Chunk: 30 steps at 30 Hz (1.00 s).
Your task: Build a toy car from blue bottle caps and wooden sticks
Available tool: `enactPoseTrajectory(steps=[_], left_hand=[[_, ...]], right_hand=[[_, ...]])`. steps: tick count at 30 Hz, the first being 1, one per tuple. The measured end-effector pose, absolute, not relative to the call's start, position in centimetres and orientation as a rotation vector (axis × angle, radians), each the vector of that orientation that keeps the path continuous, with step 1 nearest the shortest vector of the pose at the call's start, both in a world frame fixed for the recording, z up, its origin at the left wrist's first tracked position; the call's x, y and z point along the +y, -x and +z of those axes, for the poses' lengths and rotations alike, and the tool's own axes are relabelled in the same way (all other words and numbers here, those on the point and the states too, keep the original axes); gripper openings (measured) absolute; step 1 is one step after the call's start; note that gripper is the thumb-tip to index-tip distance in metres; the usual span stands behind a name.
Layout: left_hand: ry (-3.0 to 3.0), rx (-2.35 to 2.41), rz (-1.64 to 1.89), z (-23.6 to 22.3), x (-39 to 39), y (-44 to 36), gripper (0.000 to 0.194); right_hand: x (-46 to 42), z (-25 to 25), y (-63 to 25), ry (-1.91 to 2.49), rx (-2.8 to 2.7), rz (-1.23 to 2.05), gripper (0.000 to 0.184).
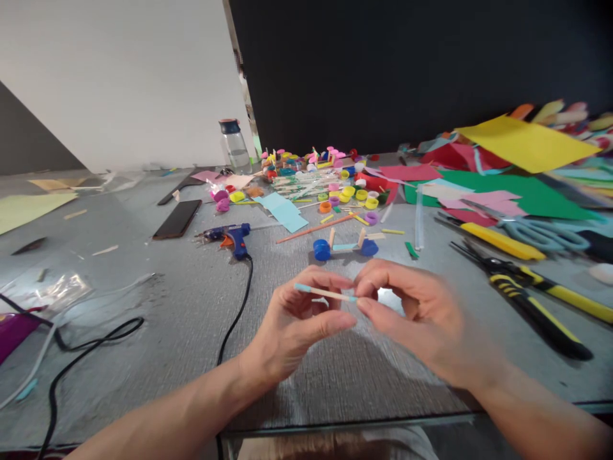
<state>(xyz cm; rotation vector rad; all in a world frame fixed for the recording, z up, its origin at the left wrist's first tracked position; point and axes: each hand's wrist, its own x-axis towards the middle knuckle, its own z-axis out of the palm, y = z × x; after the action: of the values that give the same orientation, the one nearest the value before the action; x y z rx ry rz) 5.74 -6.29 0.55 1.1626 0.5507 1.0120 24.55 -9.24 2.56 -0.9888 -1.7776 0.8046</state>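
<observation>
My right hand point(407, 306) pinches one end of a thin pale stick point(328, 293) with light-blue ends between thumb and fingertips. The stick points left, across the front of my left hand point(306, 313). The left thumb and index finger curve apart with a gap between them; whether they touch the stick I cannot tell. Just beyond my hands stands a small assembly of blue bottle caps point(322, 250), short wooden uprights point(332, 238) and a light-blue strip point(345, 247).
A blue glue gun point(234, 239) with a black cord lies left, near a phone point(177, 219). Pliers point(531, 300), a yellow cutter point(502, 241) and scissors point(546, 234) lie right. Coloured caps point(348, 191), a water bottle point(234, 147) and green paper point(536, 195) are at the back.
</observation>
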Motion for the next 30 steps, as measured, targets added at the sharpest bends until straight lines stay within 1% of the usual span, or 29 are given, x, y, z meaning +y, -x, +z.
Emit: enactPoseTrajectory(steps=[2,3,4,8,12,15,17,20,22,24,26,30], left_hand=[[-1.136,0.565,1.007,0.3,-6.1,-5.6,0.035],[-1.134,0.57,1.023,0.2,-6.0,-5.6,0.036],[-1.138,0.574,1.044,0.1,-5.8,-5.5,0.034],[-1.158,0.591,1.097,-0.1,-5.4,-5.5,0.015],[-1.154,0.61,1.165,0.0,-5.2,-5.7,0.012],[-1.169,0.625,1.201,-0.1,-5.1,-5.8,0.011],[-1.178,0.636,1.216,-0.2,-5.0,-5.8,0.012],[-1.195,0.654,1.226,-0.4,-5.0,-5.9,0.014],[-1.207,0.663,1.226,-0.4,-5.1,-6.0,0.016],[-1.218,0.658,1.219,-0.3,-5.1,-6.1,0.02],[-1.222,0.648,1.209,-0.2,-5.2,-6.1,0.021],[-1.208,0.632,1.183,0.3,-5.6,-6.1,0.016]], right_hand=[[-8.9,2.4,-24.9,1.036,-1.71,0.875,0.011],[-8.7,2.3,-25.0,1.048,-1.684,0.911,0.012],[-8.5,2.3,-25.2,1.054,-1.663,0.943,0.012],[-8.1,2.2,-25.5,1.044,-1.634,1.04,0.016],[-7.9,2.1,-25.8,1.023,-1.637,1.053,0.022],[-7.7,1.9,-26.1,1.01,-1.617,0.934,0.022],[-7.7,1.7,-26.1,0.986,-1.663,0.801,0.017],[-7.7,1.6,-25.8,0.906,-1.828,0.505,0.008],[-7.8,1.4,-25.5,0.837,-1.912,0.295,0.006],[-7.7,1.2,-25.3,0.792,-1.955,0.143,0.009],[-7.8,1.2,-25.2,0.774,-1.983,0.061,0.013],[-8.3,1.7,-25.2,0.809,-2.028,0.055,0.022]])
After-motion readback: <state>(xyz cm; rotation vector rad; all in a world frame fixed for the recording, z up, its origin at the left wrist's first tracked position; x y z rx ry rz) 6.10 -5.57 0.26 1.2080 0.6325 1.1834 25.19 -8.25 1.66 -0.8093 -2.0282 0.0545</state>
